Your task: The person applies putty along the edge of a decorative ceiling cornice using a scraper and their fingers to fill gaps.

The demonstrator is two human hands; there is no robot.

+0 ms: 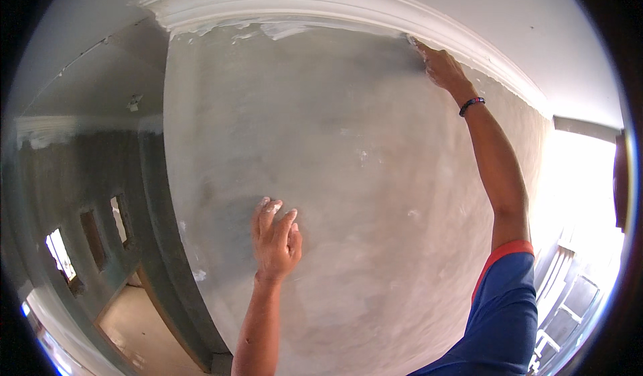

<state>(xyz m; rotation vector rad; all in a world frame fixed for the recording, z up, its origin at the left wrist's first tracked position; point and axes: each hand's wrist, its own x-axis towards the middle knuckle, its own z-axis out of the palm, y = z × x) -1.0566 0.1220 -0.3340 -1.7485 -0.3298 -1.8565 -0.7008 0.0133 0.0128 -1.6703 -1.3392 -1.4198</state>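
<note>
My right hand (442, 68) is raised to the joint between a grey plastered wall (335, 141) and a white cornice (321, 1). Its fingers are pressed together and point left along the joint, with a whitish bit (410, 39) at the tips; whether that is paste or a small held piece is too small to tell. Lower down, my left hand (276, 238) is over the wall with its fingers apart and slightly bent, holding nothing. White paste is on its fingertips. Uneven white filler (284, 29) is smeared on the wall just under the cornice, left of my right hand.
The ceiling (522, 27) runs above the cornice. At left, past the wall's edge, a darker wall (60, 181) has several narrow openings and a doorway (151, 322). Bright light comes in at right, where a pale metal frame (569, 309) stands.
</note>
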